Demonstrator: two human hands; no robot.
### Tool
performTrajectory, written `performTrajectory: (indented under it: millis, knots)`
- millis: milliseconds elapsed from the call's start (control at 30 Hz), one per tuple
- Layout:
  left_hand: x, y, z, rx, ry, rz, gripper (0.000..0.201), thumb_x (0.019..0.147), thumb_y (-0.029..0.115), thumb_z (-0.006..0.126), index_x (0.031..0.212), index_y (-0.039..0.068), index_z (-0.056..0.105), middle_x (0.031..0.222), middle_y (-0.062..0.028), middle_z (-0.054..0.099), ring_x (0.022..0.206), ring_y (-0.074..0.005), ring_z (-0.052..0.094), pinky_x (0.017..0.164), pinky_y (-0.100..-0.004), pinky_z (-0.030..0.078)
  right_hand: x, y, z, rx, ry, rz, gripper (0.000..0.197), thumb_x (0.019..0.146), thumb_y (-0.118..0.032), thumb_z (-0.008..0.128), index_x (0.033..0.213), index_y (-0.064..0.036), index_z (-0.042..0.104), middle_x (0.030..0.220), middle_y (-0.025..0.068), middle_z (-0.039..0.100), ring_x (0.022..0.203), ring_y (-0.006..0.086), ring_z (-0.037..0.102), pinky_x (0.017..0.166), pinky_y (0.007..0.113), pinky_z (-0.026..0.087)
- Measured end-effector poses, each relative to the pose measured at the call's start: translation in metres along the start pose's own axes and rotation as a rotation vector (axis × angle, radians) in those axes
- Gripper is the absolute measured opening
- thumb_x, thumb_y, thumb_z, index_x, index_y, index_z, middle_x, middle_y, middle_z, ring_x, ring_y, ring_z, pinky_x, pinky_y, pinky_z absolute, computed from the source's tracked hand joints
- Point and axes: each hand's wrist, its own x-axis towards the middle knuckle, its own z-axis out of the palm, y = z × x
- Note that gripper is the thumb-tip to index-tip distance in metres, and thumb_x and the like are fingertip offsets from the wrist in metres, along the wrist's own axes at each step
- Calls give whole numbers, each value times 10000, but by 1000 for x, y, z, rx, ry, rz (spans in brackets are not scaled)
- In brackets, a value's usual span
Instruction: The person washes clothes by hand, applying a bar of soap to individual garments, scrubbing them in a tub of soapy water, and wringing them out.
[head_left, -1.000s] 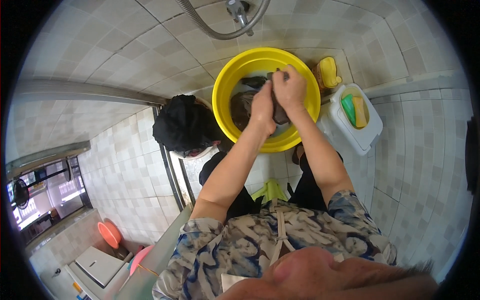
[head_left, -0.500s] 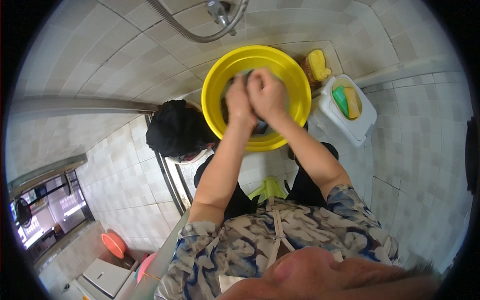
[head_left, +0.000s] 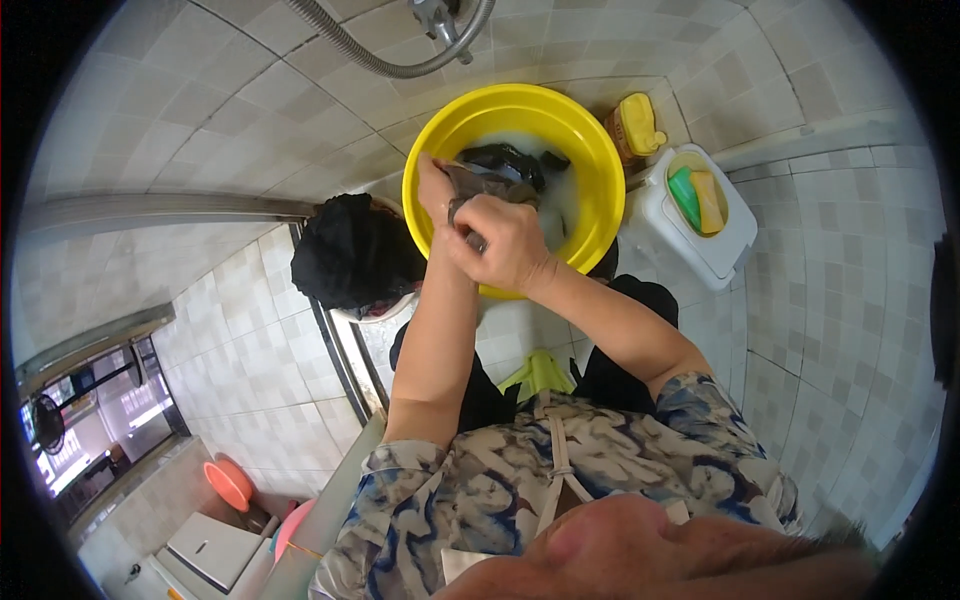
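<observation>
A yellow basin (head_left: 592, 250) holds cloudy water and black wet clothes (head_left: 505, 162). Over its near left part, my right hand (head_left: 505, 240) is closed around a bunched dark grey-brown cloth (head_left: 485, 185), resting across my left wrist. The cloth runs from there to my left hand (head_left: 432, 192), which is inside the basin's left rim. My left hand seems closed on the cloth, though its fingers are mostly hidden behind it. Part of the cloth sticks out below my right thumb.
A pile of black clothes (head_left: 350, 255) fills a tub left of the basin. To the right stand a yellow-capped container (head_left: 637, 125) and a white lidded bin (head_left: 725, 235) with green and yellow packets (head_left: 695, 200) on top. A metal shower hose (head_left: 400, 70) hangs above. Below me is a green stool (head_left: 540, 372).
My hands were together over the basin's middle, blurred. Now the left has shifted left to the rim, and the right has come nearer, over the left wrist. More of the water and clothes shows.
</observation>
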Motion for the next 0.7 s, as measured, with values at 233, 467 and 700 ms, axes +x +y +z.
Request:
performTrajectory:
  millis: [233, 467, 700]
  knots:
    - [-39, 11, 94, -239, -141, -494, 346, 908, 424, 545, 994, 90, 579, 1005, -85, 628, 898, -259, 610, 812, -426, 505, 39, 70, -42, -102, 272, 528, 375, 870, -312, 596, 726, 34, 584, 619, 183, 581, 568, 321, 549, 564, 385, 429]
    - [-52, 44, 104, 1026, -445, 250, 734, 750, 318, 745, 1340, 30, 417, 1238, -172, 544, 1133, -274, 532, 988, -328, 382, 48, 76, -77, 968, 583, 950, 409, 904, -400, 603, 984, -1, 572, 933, 91, 623, 817, 191, 624, 733, 353, 536]
    - [-50, 52, 95, 1284, -485, 194, 357, 825, 283, 672, 1057, 13, 633, 818, -99, 680, 716, -277, 636, 739, -306, 491, 46, 87, -86, 900, 583, 921, 408, 888, -375, 637, 1030, 0, 563, 1000, 95, 620, 868, 210, 621, 750, 365, 526]
